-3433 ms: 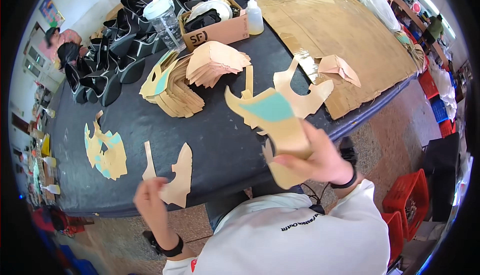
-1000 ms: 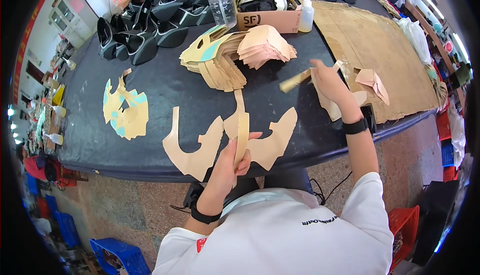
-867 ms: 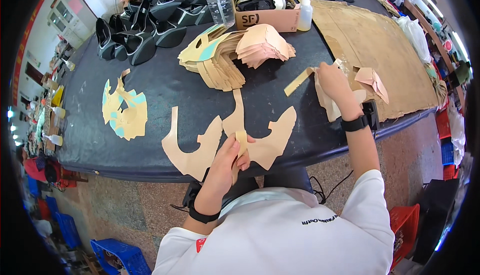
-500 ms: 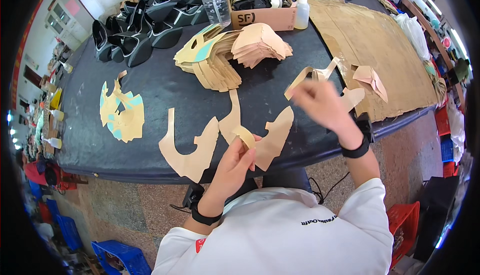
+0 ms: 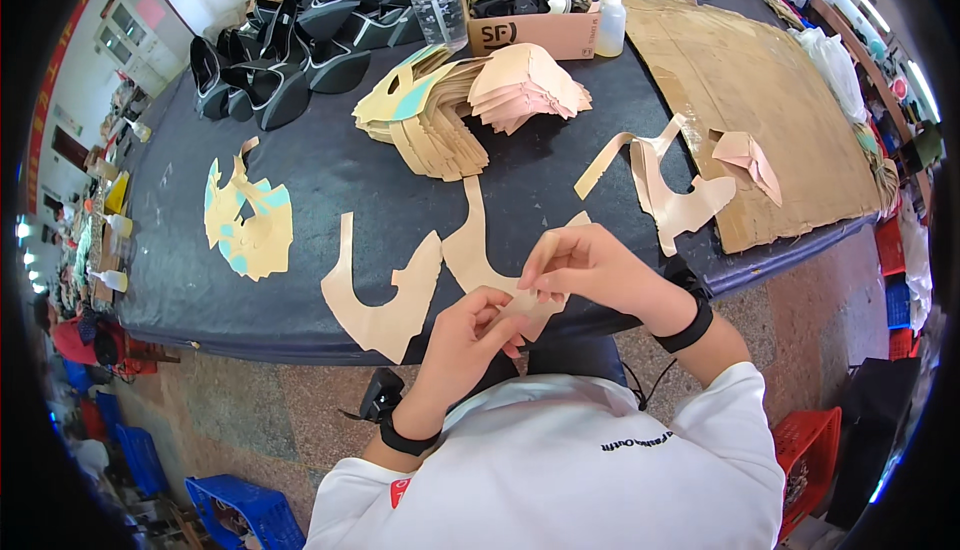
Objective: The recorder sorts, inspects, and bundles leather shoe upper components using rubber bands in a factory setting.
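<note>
Close to the table's front edge, my left hand (image 5: pixel 470 340) is closed on a pale beige piece (image 5: pixel 517 305), thumb on its near side. Just right of it my right hand (image 5: pixel 585 270) pinches at the far end of that piece; the fingers hide much of it. Beneath both hands lies a curved tan shoe-upper piece (image 5: pixel 467 248) with a long narrow strap, its right part partly covered. A similar U-shaped tan upper piece (image 5: pixel 385 322) lies flat to the left. Further right rests a tan strapped piece (image 5: pixel 665 195), with a small folded pinkish piece (image 5: pixel 745 158) beyond it.
Stacks of yellowish cut pieces (image 5: pixel 430 115) and pinkish cut pieces (image 5: pixel 525 85) sit mid-table. A yellow-and-teal piece (image 5: pixel 250 225) lies left. Black shoes (image 5: pixel 265 80), a clear jug (image 5: pixel 432 0), a carton (image 5: pixel 540 38) and a squeeze bottle (image 5: pixel 611 25) stand behind; cardboard (image 5: pixel 740 60) covers the right.
My right hand has come from the strapped piece at the right down to my left hand. The curled cream band seen in my left hand earlier now shows as a flatter pale piece between both hands.
</note>
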Demonstrator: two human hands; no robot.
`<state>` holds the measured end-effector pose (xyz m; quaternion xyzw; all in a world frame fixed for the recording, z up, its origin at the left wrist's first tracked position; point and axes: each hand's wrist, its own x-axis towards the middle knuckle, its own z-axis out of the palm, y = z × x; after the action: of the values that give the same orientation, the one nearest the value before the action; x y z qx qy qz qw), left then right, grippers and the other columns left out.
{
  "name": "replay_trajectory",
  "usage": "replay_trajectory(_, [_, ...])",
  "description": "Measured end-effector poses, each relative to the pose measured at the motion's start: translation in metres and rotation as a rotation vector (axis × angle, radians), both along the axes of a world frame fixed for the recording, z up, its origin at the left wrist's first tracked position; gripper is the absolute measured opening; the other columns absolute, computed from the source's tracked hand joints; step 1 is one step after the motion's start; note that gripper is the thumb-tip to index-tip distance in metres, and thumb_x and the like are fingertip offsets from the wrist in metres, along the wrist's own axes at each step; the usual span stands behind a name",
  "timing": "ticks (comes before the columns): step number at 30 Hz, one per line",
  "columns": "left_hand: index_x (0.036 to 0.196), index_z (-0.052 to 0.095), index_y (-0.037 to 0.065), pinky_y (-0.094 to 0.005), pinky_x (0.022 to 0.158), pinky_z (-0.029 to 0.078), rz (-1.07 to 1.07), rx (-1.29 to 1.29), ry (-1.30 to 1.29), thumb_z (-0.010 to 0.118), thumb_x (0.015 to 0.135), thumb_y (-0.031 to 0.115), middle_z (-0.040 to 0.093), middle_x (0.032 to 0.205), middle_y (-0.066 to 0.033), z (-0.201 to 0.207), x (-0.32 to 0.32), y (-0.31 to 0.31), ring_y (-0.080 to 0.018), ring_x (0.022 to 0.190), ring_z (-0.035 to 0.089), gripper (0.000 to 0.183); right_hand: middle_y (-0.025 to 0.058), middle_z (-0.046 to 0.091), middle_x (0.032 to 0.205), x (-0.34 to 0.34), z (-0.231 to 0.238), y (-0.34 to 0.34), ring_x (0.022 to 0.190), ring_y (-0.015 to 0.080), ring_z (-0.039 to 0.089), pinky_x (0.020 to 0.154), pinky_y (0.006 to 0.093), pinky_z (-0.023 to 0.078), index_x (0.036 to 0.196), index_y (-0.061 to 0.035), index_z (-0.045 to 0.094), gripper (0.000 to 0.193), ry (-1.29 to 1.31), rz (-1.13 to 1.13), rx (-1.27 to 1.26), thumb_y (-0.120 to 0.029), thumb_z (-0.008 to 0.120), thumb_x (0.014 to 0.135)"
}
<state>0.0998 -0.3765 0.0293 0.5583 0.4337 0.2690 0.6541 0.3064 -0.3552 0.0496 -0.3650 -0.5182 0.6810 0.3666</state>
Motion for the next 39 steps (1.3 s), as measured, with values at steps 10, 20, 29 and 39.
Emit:
replay_trajectory(10, [0.101, 0.063, -0.005, -0.0261, 0.077, 0.051, -0.225, -0.213, -0.15, 0.061, 0.088, 0.009, 0.068, 0.084, -0.0103, 0.006, 0.007, -0.002, -0.0154, 0.078, 0.065, 0.02, 0.0069, 0.065, 0.095, -0.003, 0.008, 0.006, 0.079, 0.0102, 0.058, 0.07, 0.0245, 0.047, 0.124, -0.0002, 0.044, 0.04, -0.105, -0.13, 0.21, -0.002, 0.055, 0.086])
replay_trajectory(20, [0.089, 0.064, -0.003, -0.0224, 0.063, 0.047, -0.374, -0.098, -0.123, 0.062, 0.083, 0.006, 0.064, 0.077, -0.0042, 0.01, 0.021, 0.008, -0.009, 0.07, 0.058, 0.011, 0.0116, 0.061, 0.11, -0.023, 0.022, 0.024, 0.087, 0.0176, 0.063, 0.075, 0.0276, 0.049, 0.124, -0.0049, 0.05, 0.043, -0.345, 0.102, 0.552, 0.003, 0.055, 0.082])
replay_trajectory(29, [0.087, 0.063, -0.005, -0.0235, 0.051, 0.047, 0.303, 0.226, 0.101, 0.061, 0.083, 0.006, 0.063, 0.067, -0.0074, -0.023, 0.04, 0.041, -0.0115, 0.056, 0.061, 0.011, 0.0172, 0.062, 0.102, 0.012, -0.003, -0.003, 0.091, 0.0294, 0.063, 0.076, 0.0338, 0.05, 0.111, 0.0016, 0.057, 0.027, -0.596, -0.305, 0.659, -0.002, 0.056, 0.084])
replay_trajectory(39, [0.085, 0.064, -0.005, -0.0205, 0.044, 0.044, 0.325, 0.173, 0.19, 0.062, 0.083, 0.005, 0.062, 0.065, -0.0058, -0.028, 0.052, 0.057, -0.009, 0.052, 0.058, 0.01, 0.0156, 0.063, 0.092, 0.025, -0.041, -0.019, 0.078, 0.024, 0.065, 0.07, 0.0295, 0.051, 0.102, -0.0008, 0.064, 0.017, -0.593, -0.403, 0.506, -0.005, 0.057, 0.087])
